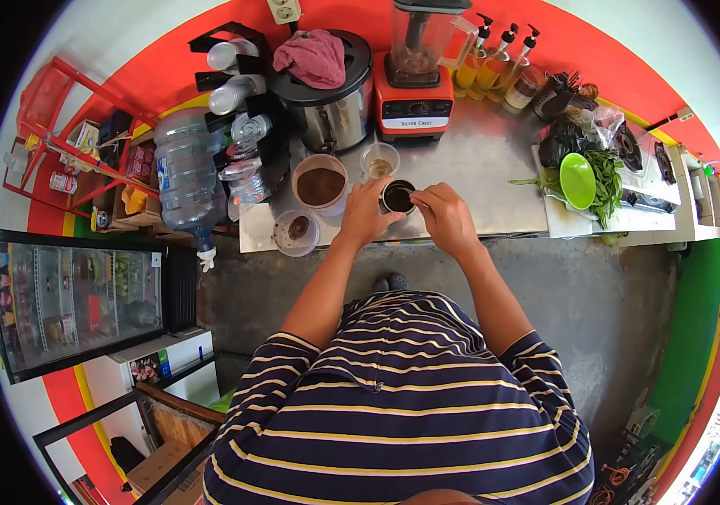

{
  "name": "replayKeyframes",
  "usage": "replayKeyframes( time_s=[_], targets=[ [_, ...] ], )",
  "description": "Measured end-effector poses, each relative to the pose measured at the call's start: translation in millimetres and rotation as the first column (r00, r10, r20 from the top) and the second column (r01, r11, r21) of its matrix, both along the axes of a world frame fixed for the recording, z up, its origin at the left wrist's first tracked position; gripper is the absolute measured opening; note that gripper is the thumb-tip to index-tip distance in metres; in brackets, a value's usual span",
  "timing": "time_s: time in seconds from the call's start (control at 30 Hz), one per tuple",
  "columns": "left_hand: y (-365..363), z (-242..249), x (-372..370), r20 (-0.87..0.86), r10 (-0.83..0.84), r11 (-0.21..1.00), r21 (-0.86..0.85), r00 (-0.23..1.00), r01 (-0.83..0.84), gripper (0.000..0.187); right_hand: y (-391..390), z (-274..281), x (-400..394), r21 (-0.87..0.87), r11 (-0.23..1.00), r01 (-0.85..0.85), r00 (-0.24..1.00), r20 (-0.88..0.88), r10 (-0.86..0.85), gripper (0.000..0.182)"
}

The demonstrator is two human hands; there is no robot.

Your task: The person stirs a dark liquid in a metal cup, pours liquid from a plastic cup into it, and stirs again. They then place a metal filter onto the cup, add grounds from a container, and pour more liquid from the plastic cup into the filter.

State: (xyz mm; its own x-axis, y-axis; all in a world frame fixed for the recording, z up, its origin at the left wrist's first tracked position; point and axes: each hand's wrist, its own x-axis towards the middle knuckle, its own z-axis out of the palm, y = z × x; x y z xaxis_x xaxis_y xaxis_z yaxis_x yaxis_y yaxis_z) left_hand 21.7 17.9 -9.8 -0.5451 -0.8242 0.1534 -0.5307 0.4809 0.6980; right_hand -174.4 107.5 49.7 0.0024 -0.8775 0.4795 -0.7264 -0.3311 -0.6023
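Note:
My left hand (pixel 366 214) is wrapped round a small cup (pixel 398 199) with dark contents, held above the front edge of the metal counter. At the cup's right rim, my right hand (pixel 446 217) is closed in a pinch; what sits between those fingers is too small to make out. Just behind the cup stands a clear plastic cup (pixel 379 160) with some pale liquid in it. To the left are a white tub of brown powder (pixel 320 185) and a smaller clear tub (pixel 296 233) with a little dark stuff inside.
Along the back stand a steel pot (pixel 326 109) with a pink cloth (pixel 313 59) on its lid, a red blender (pixel 414 101) and pump bottles (pixel 491 71). A green bowl (pixel 577 181) and leafy greens lie at the right. A large water bottle (pixel 185 168) is at the left.

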Motion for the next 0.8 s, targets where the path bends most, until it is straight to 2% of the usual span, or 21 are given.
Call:
replayKeyframes(
  time_s=[0.07, 0.2, 0.33, 0.4, 0.43, 0.5, 0.63, 0.8],
  targets=[
    [1, 4, 0, 0.003, -0.007, 1.000, 0.006, 1.000, 0.007, 0.080, -3, -1, -6, -0.014, 1.000, -0.021, 0.987, -0.160, 0.018, 0.016],
    [2, 5, 0, -0.003, -0.017, 1.000, -0.009, 1.000, 0.017, 0.079, 10, -3, 1, 0.010, 0.999, -0.052, 0.968, -0.244, 0.053, 0.016],
    [3, 5, 1, -0.005, -0.019, 1.000, 0.013, 1.000, 0.019, 0.081, 15, -7, 5, 0.035, 0.997, -0.062, 0.984, -0.164, 0.067, 0.016],
    [0, 5, 0, -0.006, -0.023, 1.000, 0.009, 1.000, 0.023, 0.082, 9, -10, 0, -0.010, 0.999, 0.030, 0.999, 0.033, -0.030, 0.014],
    [-1, 5, 0, 0.011, -0.030, 1.000, 0.006, 0.999, 0.030, 0.083, 7, -11, -4, -0.014, 0.999, 0.031, 0.999, 0.028, -0.031, 0.014],
    [1, 5, -1, 0.029, -0.035, 0.999, 0.008, 0.999, 0.034, 0.083, 6, -16, -8, 0.102, 0.989, 0.111, 0.972, 0.196, -0.129, 0.013],
    [3, 11, 0, 0.021, -0.026, 1.000, -0.017, 0.999, 0.026, 0.084, 14, -24, -16, 0.146, 0.989, 0.034, 0.964, 0.255, -0.071, 0.012],
    [6, 14, 1, 0.033, -0.034, 0.999, -0.033, 0.999, 0.035, 0.083, 9, -13, -21, 0.165, 0.981, 0.099, 0.956, 0.259, -0.140, 0.011]
  ],
)
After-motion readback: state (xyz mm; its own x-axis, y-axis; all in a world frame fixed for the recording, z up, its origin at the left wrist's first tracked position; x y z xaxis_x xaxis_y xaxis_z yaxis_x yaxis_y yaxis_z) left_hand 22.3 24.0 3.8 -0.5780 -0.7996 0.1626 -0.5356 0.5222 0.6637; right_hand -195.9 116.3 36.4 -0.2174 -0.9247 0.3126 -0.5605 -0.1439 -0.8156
